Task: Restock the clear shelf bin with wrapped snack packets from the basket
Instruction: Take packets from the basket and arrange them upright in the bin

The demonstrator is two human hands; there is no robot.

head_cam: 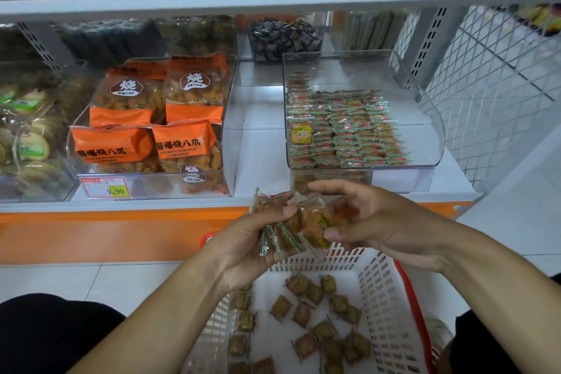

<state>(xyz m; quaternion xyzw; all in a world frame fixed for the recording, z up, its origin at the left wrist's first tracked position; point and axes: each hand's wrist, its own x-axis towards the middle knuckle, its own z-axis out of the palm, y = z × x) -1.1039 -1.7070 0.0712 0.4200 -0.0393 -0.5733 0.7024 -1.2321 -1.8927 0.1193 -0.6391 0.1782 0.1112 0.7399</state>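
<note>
Gripping a fanned bunch of snack packets [288,228] — left hand [258,240] curled round them, right hand [364,222] pinching the nearest — above the basket [379,297]; clear bin [425,118] on the shelf beyond, part-filled.

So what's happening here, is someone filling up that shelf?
Yes. A person crouched at the shelf holds a bunch of small wrapped snack packets between the left hand and the right hand, above a white basket that still has more packets lying loose in it. On the shelf just ahead, the clear bin already holds neat rows of the same packets, with room left on its right side. The bunch has not gone in yet.
</note>
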